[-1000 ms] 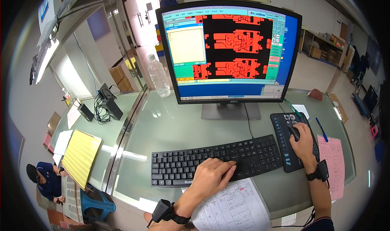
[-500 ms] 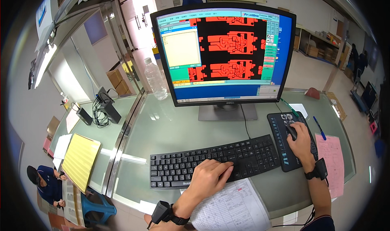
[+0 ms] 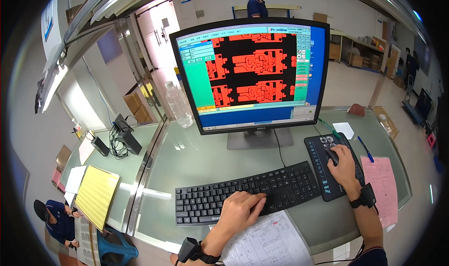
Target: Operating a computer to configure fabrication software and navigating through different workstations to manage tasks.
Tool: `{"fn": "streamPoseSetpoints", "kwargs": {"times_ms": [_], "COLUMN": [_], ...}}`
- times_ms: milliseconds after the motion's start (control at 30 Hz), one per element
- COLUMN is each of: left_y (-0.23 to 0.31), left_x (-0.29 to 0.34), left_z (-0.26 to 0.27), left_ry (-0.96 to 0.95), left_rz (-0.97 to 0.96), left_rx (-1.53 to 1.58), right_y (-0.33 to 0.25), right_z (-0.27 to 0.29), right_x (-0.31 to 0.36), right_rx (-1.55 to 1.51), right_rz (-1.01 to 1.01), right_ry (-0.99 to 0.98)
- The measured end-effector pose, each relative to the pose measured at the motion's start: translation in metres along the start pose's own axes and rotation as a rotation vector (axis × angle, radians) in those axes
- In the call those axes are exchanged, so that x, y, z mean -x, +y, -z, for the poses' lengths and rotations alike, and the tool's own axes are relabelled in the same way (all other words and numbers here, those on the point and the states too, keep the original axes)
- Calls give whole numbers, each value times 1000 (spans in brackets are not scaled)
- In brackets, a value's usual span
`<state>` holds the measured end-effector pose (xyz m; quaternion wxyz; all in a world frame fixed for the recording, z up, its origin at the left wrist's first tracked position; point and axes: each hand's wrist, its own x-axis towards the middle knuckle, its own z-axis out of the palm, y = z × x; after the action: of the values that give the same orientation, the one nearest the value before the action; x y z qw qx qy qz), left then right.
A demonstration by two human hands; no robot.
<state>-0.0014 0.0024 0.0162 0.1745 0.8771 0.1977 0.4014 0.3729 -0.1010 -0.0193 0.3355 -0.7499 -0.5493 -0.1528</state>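
My right hand is wrapped over a dark computer mouse on a black patterned mouse pad. My left hand rests on the lower edge of a black keyboard, fingers bent over its keys and thumb apart, holding nothing. Beneath the left wrist lies a white printed form. Behind the keyboard a monitor shows red circuit patterns on black, with a small dialog at its upper left. Each wrist wears a black band with a small box.
A clear plastic bottle stands left of the monitor. Right of the pad are a blue pen and a pink sheet. On the left side table lie yellow sheets and black adapters. One person sits lower left; another is beyond the monitor.
The pale yellow list window on the screen has gone, and a smaller dialog stands there. The circuit picture has shifted. The person behind has moved right. My hands keep their places.
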Motion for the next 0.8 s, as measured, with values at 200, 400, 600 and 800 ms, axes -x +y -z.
{"fn": "streamPoseSetpoints", "kwargs": {"times_ms": [200, 400, 600, 800], "left_y": [4, 4, 1, 1], "left_x": [-2, -3, 0, 1], "left_z": [3, 4, 0, 0], "left_ry": [-28, -47, -18, -21], "left_rz": [23, 29, 25, 33], "left_rx": [-10, -27, -8, 1], "right_y": [3, 2, 0, 0], "right_z": [-1, -1, 0, 0], "right_x": [1, 0, 0, 1], "right_rx": [-13, -22, -28, -54], "right_rz": [10, 9, 8, -3], "right_ry": [2, -2, -3, -17]}}
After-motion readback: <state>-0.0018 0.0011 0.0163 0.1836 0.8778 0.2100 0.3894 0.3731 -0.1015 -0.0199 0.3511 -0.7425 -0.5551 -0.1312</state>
